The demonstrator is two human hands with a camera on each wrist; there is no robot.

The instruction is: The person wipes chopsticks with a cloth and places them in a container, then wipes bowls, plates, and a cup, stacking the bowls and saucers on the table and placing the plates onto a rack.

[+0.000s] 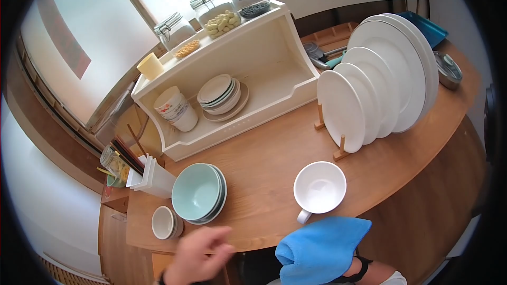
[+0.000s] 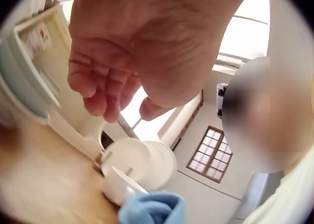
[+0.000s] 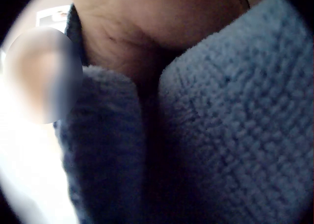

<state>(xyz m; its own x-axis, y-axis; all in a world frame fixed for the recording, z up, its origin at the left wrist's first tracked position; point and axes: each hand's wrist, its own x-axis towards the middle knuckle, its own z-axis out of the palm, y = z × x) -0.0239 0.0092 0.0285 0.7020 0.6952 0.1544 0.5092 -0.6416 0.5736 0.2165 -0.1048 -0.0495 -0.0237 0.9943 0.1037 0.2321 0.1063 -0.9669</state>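
My left hand [image 1: 203, 256] hovers at the table's front edge, fingers loosely bent, holding nothing; the left wrist view shows its bare palm [image 2: 167, 52]. Close beyond it stand stacked green bowls [image 1: 196, 192] and small beige cups [image 1: 165, 223]. A blue cloth [image 1: 322, 248] is bunched around my right hand, which holds it and whose fingers it hides; only the wrist side [image 1: 355, 268] shows in the head view. In the right wrist view the cloth [image 3: 245, 101] folds up on both sides of the palm [image 3: 127, 42]. A white mug [image 1: 319, 187] stands upright just beyond the cloth, handle toward me.
White plates [image 1: 346, 111] stand in a wooden rack at the right. A cream shelf [image 1: 253, 53] at the back holds cups, small plates and, on top, glass jars [image 1: 219, 18]. A white utensil holder [image 1: 153, 179] with chopsticks stands left. The tabletop [image 1: 253, 174] has a curved front edge.
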